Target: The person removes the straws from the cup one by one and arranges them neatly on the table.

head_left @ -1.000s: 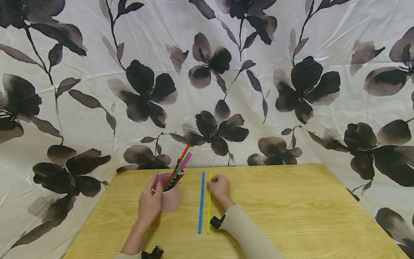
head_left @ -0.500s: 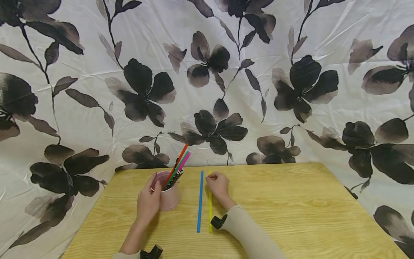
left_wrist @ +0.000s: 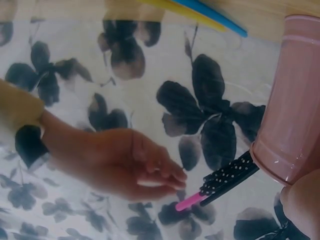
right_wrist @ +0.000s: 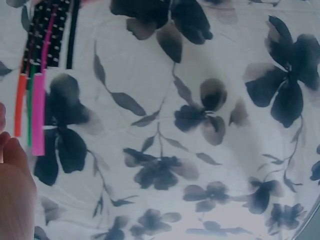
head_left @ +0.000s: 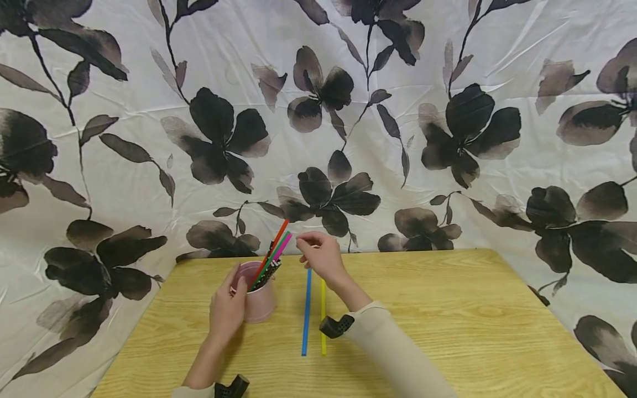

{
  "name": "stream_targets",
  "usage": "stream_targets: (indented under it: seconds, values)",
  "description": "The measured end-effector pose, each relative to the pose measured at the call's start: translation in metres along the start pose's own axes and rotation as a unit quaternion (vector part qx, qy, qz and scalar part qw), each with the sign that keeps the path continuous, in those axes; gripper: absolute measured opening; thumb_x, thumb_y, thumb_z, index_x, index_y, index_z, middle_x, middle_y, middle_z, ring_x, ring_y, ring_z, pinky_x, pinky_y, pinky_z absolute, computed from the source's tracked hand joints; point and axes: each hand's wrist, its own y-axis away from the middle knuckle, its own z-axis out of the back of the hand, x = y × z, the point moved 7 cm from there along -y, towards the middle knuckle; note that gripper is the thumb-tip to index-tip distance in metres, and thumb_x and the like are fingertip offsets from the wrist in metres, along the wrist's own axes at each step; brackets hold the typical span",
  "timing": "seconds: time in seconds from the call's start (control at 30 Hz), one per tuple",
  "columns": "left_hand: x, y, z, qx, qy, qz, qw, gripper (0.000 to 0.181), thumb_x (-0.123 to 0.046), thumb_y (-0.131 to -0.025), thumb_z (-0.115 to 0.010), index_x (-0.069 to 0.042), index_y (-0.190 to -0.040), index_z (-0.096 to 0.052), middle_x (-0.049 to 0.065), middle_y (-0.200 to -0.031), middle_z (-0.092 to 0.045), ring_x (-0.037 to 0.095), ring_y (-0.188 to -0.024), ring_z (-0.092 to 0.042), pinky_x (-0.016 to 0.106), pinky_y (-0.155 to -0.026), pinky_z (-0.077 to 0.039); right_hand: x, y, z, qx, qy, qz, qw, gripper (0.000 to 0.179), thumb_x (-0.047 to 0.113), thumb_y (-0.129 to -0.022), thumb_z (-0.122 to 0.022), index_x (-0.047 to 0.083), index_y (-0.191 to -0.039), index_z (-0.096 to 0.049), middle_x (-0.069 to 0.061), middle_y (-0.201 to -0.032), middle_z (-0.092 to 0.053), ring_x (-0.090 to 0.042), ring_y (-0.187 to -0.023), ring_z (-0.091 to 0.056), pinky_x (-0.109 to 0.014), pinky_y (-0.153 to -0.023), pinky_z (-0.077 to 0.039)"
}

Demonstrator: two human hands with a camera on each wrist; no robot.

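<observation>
My left hand grips a pink cup by its near left side, thumb at the rim. Long straw-like sticks lean out of the cup to the right: a red one, a green one, a magenta one and several black ones with white dots. Just right of their tips hovers my right hand, raised off the table, fingers loosely bent. The left wrist view shows a gap between its thumb and fingers, with nothing held. A blue stick and a yellow stick lie side by side below it.
The wooden table reaches back to a white cloth with dark flowers, hanging behind it. Each wrist wears a black camera, such as the right wrist camera.
My right hand has left the yellow stick, rising and moving left toward the sticks in the cup. The yellow stick was nudged slightly right. My left hand keeps its hold on the cup.
</observation>
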Motion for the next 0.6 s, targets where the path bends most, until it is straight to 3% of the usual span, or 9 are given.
stream_targets:
  seconds: [0.2,0.3,0.43,0.6]
  values:
    - [-0.003,-0.001,-0.001,0.005,0.013,-0.013,0.9998,0.046,-0.040,-0.091,-0.039,-0.020,-0.133,-0.042,0.007,-0.109,-0.057,0.021,-0.069,-0.047,0.034,-0.060,-0.037,0.027,0.016,-0.016,0.045,-0.019,0.003,0.9988,0.022,0.012,-0.084,-0.059,0.002,-0.103,-0.061,-0.012,-0.094,-0.060,-0.040,-0.072,-0.058,-0.048,-0.057,-0.047]
    - [-0.003,-0.001,-0.002,0.002,0.010,-0.017,0.9998,0.045,-0.039,-0.091,-0.039,-0.021,-0.132,-0.042,0.007,-0.107,-0.058,0.020,-0.069,-0.047,0.034,-0.060,-0.037,0.036,0.024,-0.022,0.044,-0.017,0.012,0.9988,0.024,0.008,-0.083,-0.059,-0.002,-0.104,-0.059,-0.014,-0.094,-0.060,-0.041,-0.073,-0.058,-0.050,-0.057,-0.046]
    - [-0.001,0.000,0.001,-0.007,0.006,-0.009,0.9999,0.043,-0.039,-0.091,-0.041,-0.026,-0.131,-0.044,0.007,-0.100,-0.059,0.020,-0.065,-0.047,0.034,-0.060,-0.037,0.039,0.027,-0.030,0.033,-0.005,0.027,0.9991,0.024,0.011,-0.080,-0.064,0.001,-0.101,-0.062,-0.012,-0.090,-0.062,-0.030,-0.065,-0.061,-0.049,-0.054,-0.046]
    - [0.000,0.001,0.002,-0.007,0.008,-0.012,0.9999,0.042,-0.038,-0.090,-0.042,-0.026,-0.131,-0.044,0.007,-0.092,-0.059,0.020,-0.063,-0.046,0.033,-0.058,-0.036,0.037,0.027,-0.039,0.012,0.011,0.035,0.9992,0.015,0.011,-0.078,-0.066,0.002,-0.090,-0.065,-0.013,-0.084,-0.062,-0.033,-0.064,-0.060,-0.044,-0.052,-0.047]
